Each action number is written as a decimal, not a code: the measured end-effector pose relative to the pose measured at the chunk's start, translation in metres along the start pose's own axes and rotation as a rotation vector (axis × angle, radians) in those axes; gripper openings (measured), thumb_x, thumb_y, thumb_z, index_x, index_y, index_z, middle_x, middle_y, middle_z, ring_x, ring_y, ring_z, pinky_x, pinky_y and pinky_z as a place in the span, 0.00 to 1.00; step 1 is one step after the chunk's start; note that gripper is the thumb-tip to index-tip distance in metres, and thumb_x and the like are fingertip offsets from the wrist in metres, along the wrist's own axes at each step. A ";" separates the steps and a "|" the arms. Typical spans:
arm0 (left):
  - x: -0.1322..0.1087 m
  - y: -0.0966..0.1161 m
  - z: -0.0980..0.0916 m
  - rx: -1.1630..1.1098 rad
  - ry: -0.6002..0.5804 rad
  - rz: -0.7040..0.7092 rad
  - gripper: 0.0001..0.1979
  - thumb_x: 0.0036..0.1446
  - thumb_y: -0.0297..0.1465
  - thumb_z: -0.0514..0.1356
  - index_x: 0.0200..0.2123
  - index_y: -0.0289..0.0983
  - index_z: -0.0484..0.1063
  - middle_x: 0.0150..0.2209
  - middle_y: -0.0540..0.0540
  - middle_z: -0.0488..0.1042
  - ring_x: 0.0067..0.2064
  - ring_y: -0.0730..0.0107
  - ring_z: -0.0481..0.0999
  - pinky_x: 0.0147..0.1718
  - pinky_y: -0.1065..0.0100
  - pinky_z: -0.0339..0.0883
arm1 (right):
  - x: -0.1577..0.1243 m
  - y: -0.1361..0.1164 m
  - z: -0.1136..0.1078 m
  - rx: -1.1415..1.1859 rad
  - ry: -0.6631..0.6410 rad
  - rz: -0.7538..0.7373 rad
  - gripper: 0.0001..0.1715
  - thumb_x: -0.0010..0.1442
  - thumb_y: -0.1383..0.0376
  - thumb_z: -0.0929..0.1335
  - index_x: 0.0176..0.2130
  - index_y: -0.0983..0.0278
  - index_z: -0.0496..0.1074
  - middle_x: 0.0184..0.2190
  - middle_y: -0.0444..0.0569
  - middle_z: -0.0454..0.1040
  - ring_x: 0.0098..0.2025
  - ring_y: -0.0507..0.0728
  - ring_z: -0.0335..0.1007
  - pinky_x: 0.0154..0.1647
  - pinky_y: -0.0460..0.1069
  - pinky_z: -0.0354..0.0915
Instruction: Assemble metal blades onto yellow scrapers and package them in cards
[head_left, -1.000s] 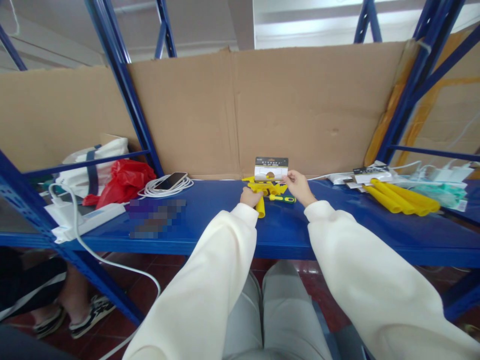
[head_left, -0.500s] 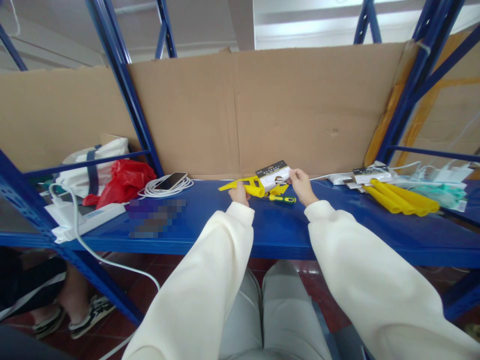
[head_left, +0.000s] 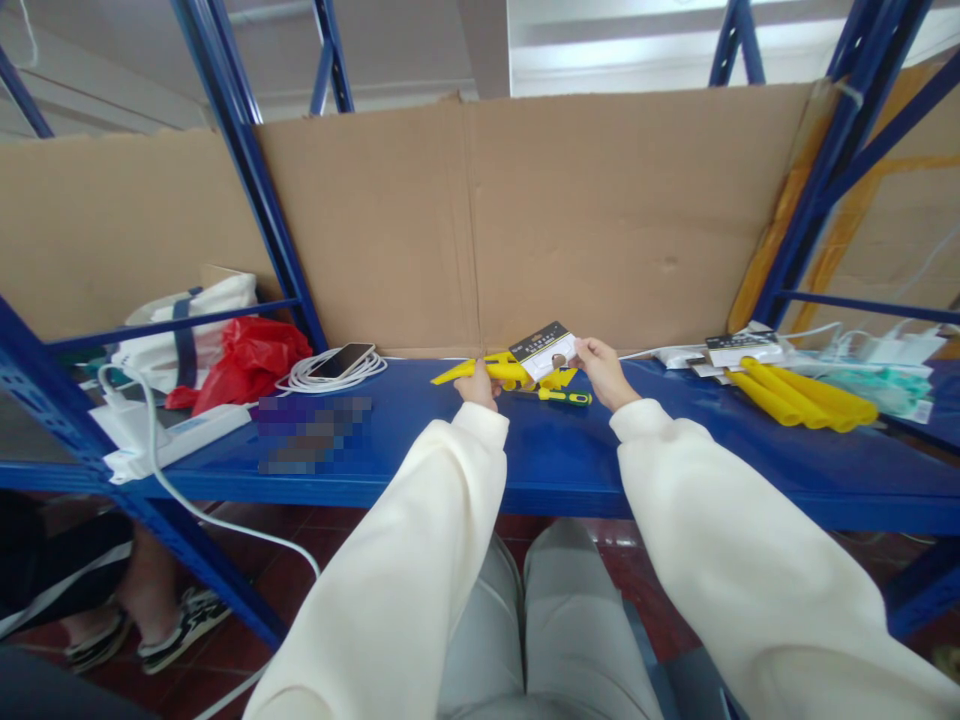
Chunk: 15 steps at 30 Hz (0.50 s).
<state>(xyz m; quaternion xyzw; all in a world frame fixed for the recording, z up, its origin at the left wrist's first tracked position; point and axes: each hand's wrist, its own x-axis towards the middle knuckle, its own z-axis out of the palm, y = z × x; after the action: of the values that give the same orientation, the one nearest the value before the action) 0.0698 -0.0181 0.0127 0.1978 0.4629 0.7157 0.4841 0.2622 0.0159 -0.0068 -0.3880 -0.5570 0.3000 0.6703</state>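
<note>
My left hand (head_left: 478, 387) is closed around a yellow plastic piece (head_left: 448, 375) with a tapered left end. My right hand (head_left: 601, 371) pinches the right edge of a black-and-white packaging card (head_left: 541, 350) that has a cut-out hole. The card overlaps the right end of the yellow piece, and whether the two are joined cannot be made out. Below the card, a tool with a yellow-and-black handle (head_left: 566, 397) lies on the blue shelf (head_left: 420, 440). More yellow parts show behind it, partly covered.
At the right lie several yellow tubes (head_left: 796, 398) beside stacked printed cards (head_left: 742, 348). Leftward are a coiled white cable (head_left: 330, 376) with a phone (head_left: 344, 360), a power strip (head_left: 187, 440) and a red bag (head_left: 251, 362). A cardboard panel (head_left: 600, 220) closes the back.
The card has shifted slightly left and tilted, so its hole shows more clearly. In my left hand the yellow piece has turned, and its wide right end is now behind the card.
</note>
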 end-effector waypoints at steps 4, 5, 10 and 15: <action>-0.003 -0.001 0.000 0.036 -0.088 -0.025 0.06 0.64 0.25 0.60 0.43 0.34 0.75 0.25 0.49 0.75 0.19 0.71 0.73 0.17 0.73 0.54 | -0.006 -0.001 0.004 -0.004 -0.102 0.036 0.27 0.51 0.43 0.77 0.25 0.61 0.69 0.24 0.43 0.74 0.29 0.53 0.70 0.38 0.49 0.71; -0.003 -0.001 0.000 0.047 -0.098 -0.032 0.06 0.64 0.25 0.60 0.43 0.34 0.75 0.25 0.49 0.75 0.19 0.70 0.74 0.17 0.72 0.55 | -0.007 -0.001 0.005 -0.008 -0.118 0.039 0.28 0.50 0.43 0.77 0.25 0.61 0.69 0.23 0.43 0.74 0.29 0.53 0.71 0.38 0.50 0.71; -0.002 -0.002 0.000 0.092 -0.180 -0.079 0.06 0.61 0.25 0.61 0.40 0.35 0.78 0.21 0.51 0.73 0.18 0.71 0.73 0.17 0.74 0.58 | -0.010 -0.001 0.005 -0.034 -0.159 0.038 0.32 0.44 0.38 0.77 0.23 0.60 0.67 0.21 0.43 0.73 0.27 0.53 0.69 0.35 0.50 0.70; -0.001 -0.006 0.001 0.063 -0.284 -0.136 0.06 0.53 0.24 0.66 0.36 0.35 0.79 0.18 0.51 0.73 0.18 0.70 0.72 0.17 0.73 0.61 | -0.012 -0.001 0.007 -0.075 -0.205 0.037 0.32 0.43 0.38 0.77 0.22 0.60 0.67 0.21 0.43 0.73 0.27 0.54 0.70 0.35 0.51 0.70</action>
<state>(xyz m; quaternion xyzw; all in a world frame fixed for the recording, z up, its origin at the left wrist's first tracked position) 0.0741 -0.0183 0.0079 0.2801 0.4243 0.6313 0.5856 0.2533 0.0069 -0.0116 -0.3903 -0.6263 0.3295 0.5889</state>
